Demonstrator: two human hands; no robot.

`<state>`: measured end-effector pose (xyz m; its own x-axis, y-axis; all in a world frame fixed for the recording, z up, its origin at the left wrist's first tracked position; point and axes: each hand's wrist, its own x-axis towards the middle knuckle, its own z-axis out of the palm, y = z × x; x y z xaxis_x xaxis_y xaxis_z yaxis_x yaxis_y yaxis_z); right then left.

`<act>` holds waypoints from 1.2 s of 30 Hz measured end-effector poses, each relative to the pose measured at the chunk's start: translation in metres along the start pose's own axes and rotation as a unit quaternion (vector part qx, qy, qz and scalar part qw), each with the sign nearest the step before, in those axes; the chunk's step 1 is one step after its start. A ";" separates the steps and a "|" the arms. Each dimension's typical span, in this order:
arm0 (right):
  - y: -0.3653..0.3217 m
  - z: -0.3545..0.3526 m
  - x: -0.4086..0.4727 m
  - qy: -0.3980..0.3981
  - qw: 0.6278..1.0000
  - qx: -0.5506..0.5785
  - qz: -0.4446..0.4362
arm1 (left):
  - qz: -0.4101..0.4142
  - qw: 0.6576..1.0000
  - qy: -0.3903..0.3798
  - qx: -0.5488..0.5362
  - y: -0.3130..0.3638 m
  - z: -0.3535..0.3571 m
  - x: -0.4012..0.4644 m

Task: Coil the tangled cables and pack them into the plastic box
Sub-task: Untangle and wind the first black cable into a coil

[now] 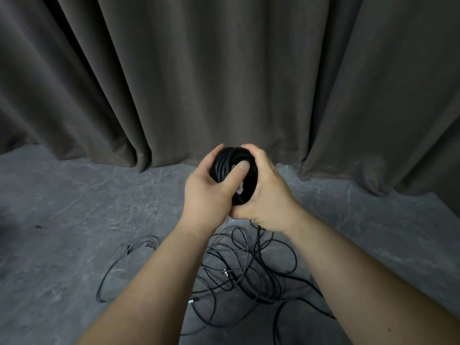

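**Inspector A:** We note both hands raised in front of us at centre. The left hand (207,192) grips the black cable coil (234,170) from the left, its thumb laid across the face of the coil and its fingers curled behind. The right hand (263,195) clasps the same coil from the right, fingers wrapped over the top edge and down its far side.

**Inspector B:** We agree. As to edges and room: a dark grey curtain (224,70) hangs in heavy folds across the whole back of the scene, its hem resting on the floor just beyond the hands. The grey marbled floor (62,220) lies open to the left and to the right of the arms.

**Inspector A:** We record that the coil sits between the two palms, held above the floor, wound in several tight turns. A single black strand (259,242) drops from under the right hand down to the floor.

**Inspector B:** Below and between the forearms we find the tangled cables (239,277), thin black and grey lines looped over one another on the floor. One long grey loop (119,270) runs out to the left of the left forearm. A small metal plug end (225,273) shows within the tangle.

**Inspector A:** A pale clear object (232,219) shows just under the hands; we cannot tell what it is.
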<state>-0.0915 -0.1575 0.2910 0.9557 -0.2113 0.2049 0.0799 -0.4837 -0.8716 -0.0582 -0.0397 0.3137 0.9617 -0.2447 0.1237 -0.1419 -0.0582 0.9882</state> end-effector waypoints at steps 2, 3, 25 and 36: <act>0.000 0.001 0.001 0.002 1.000 0.000 0.000 | 0.003 0.999 0.033 -0.011 -0.001 0.003 -0.001; 0.002 0.001 0.001 0.002 1.000 -0.001 0.002 | 0.000 0.999 0.047 -0.018 -0.001 0.004 -0.002; -0.005 -0.017 0.000 -0.127 0.992 -0.002 0.012 | 0.004 0.990 0.029 -0.139 -0.002 -0.005 0.003; 0.042 -0.038 -0.003 -0.128 0.965 -0.092 0.211 | -0.014 0.960 0.230 -0.161 -0.003 -0.032 0.025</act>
<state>-0.1015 -0.2096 0.2709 0.9325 -0.2177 -0.2883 -0.3612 -0.5470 -0.7552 -0.0264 -0.0146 0.3164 0.9762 0.2107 0.0509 -0.1065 0.2618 0.9592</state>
